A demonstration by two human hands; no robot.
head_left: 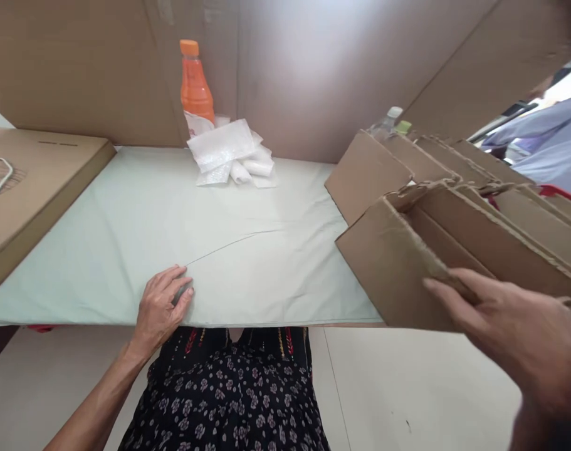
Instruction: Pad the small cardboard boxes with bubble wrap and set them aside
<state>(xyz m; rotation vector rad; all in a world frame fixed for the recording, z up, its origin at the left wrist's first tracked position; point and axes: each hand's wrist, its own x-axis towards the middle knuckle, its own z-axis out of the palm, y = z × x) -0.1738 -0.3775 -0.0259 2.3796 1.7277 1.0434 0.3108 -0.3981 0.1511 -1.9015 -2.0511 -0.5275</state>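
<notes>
My left hand (163,300) rests on the pale green cloth (139,207) near the table's front edge. Its fingers are loosely bent, with the thumb apart, and I see nothing held between them. A thin dark line (222,247) runs from its fingertips to the right across the cloth; whether it is a thread or a crease I cannot tell. At the right, my right hand (506,319) grips the top edge of the nearest open cardboard box (393,263), thumb on the outer face. The fingers inside are partly hidden.
Several cardboard compartments (370,169) stand behind that box. Bubble wrap pieces (224,147) lie by an orange bottle (195,88) at the back. A flat carton (45,181) lies on the left. Cardboard walls (289,75) rise behind; a person's sleeve (548,138) shows far right.
</notes>
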